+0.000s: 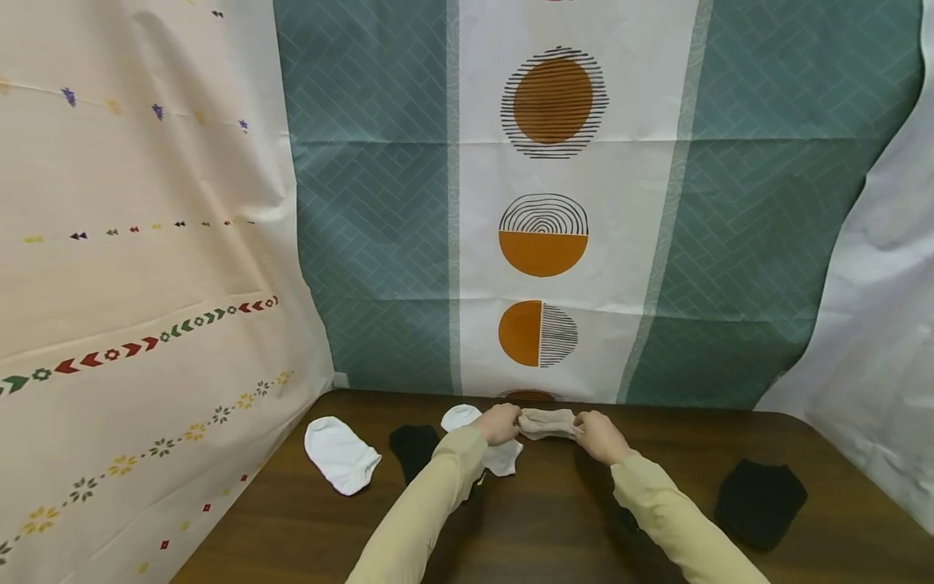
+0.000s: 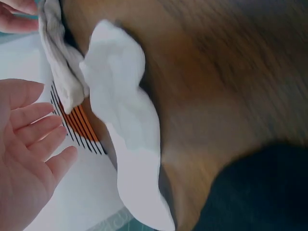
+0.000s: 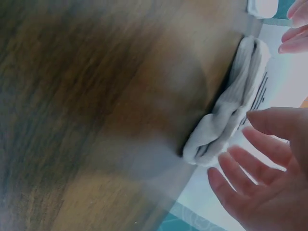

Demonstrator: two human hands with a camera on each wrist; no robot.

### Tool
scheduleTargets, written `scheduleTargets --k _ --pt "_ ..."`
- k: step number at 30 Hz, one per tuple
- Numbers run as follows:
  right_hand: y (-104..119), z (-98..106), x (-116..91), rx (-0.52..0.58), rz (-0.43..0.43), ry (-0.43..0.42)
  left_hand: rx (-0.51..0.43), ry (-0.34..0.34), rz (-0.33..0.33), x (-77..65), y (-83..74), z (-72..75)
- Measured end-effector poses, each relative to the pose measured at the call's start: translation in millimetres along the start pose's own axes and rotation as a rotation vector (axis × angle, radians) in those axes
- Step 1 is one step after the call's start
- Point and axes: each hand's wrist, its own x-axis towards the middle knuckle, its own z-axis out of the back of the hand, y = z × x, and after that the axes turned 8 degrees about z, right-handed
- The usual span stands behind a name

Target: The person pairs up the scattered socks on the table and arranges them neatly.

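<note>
A beige sock bundle [image 1: 547,423] lies lengthwise at the back of the brown table, between both hands. My left hand [image 1: 499,423] is at its left end; in the left wrist view its fingers [image 2: 41,130] are spread loosely, with no cloth in them. Toward the right end reaches my right hand [image 1: 601,436]. The right wrist view has the loosely bent fingers [image 3: 240,168] right beside the bundle [image 3: 224,110], not closed round it. White socks [image 2: 127,115] lie under and beside the left forearm, partly covered by it in the head view.
Farther left on the table [image 1: 547,527] are another white sock [image 1: 341,456] and a black sock [image 1: 414,448], the latter partly behind the left sleeve. A second black sock piece [image 1: 759,503] lies at the right. Patterned curtains [image 1: 365,203] hang along the table's back and sides.
</note>
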Motion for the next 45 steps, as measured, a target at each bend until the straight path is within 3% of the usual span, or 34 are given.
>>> scheduleTargets --k 6,10,21,29,40,45 --pt "25 21 -2 0.034 -0.063 -0.083 -0.021 -0.019 0.031 -3.6 9.0 11.5" --pt "31 24 1 0.050 -0.083 -0.120 -0.036 -0.021 0.056 -8.7 13.3 17.7" --pt "49 22 5 0.097 -0.028 -0.159 -0.029 -0.084 0.102 -20.1 29.5 28.3" --pt "58 18 9 0.131 -0.017 -0.169 -0.021 -0.106 0.120 -22.5 41.7 25.2" --pt "81 4 6 0.169 0.046 -0.154 0.033 -0.144 0.235 -27.2 57.7 20.2" --pt "91 -1 5 0.231 0.066 -0.121 0.014 -0.158 0.264 -26.8 64.6 16.6"
